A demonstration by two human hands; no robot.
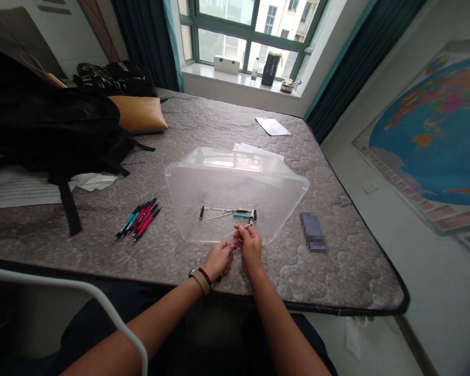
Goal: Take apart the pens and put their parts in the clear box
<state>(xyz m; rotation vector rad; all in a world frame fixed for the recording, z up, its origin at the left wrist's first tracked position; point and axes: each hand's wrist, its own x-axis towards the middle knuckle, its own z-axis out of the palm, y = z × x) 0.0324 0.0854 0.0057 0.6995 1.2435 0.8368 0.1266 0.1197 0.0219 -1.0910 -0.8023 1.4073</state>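
A clear plastic box (235,181) lies on its side on the mattress with its opening toward me. Inside it are a teal pen barrel (243,215), thin pale rods like pen refills (219,215), and small black pen parts (202,212). At the opening, my right hand (251,249) is closed in a pinch, with a thin pale rod (230,233) sticking out to the left of its fingertips. My left hand (218,259) is closed too, its fingertips touching or nearly touching the right ones. Whatever it grips is too small to make out.
Left of the box lies a group of red, teal and black pens (139,218). A blurred phone-like object (314,232) is to the right. Papers (273,126) rest farther back, and a black backpack (55,120) with a tan cushion (143,114) fills the left side.
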